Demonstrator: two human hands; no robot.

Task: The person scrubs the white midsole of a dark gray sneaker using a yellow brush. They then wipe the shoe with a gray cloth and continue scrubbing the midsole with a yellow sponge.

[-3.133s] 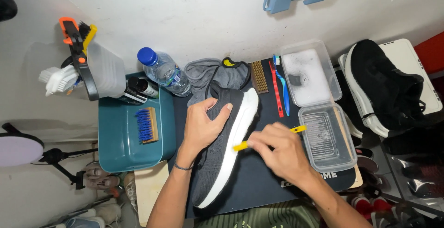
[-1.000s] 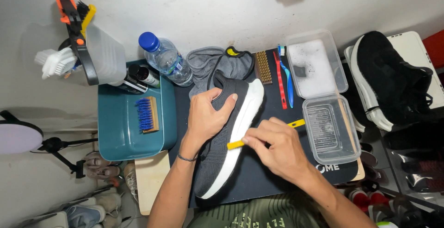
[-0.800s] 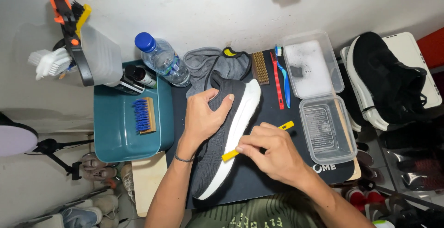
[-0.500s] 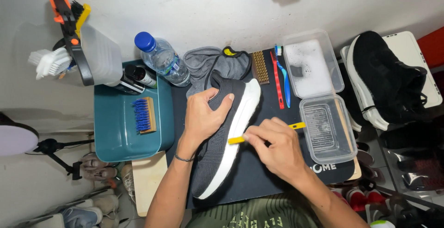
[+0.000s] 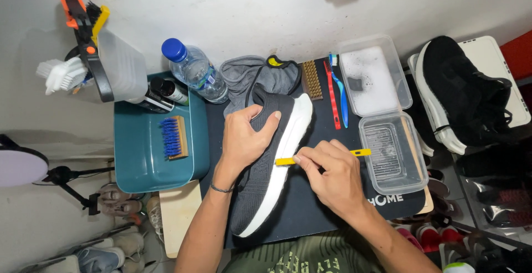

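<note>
Head view: left hand (image 5: pixel 244 140) fingers wrapped over grey knit sneaker (image 5: pixel 266 156), pinning it on its side on dark mat (image 5: pixel 310 212), likely so white sole (image 5: pixel 288 151) faces right. Right hand (image 5: pixel 330 176) fingers pinched round yellow toothbrush (image 5: pixel 321 157), head end touching sole edge. Sneaker centre-mat, teal tub (image 5: pixel 149 167) left, clear tubs (image 5: pixel 390 151) right.

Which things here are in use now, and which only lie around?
In use: left hand on grey shoe; right hand with yellow brush.
Lying about: bottle, teal tub, red and blue toothbrushes, black shoe.
</note>
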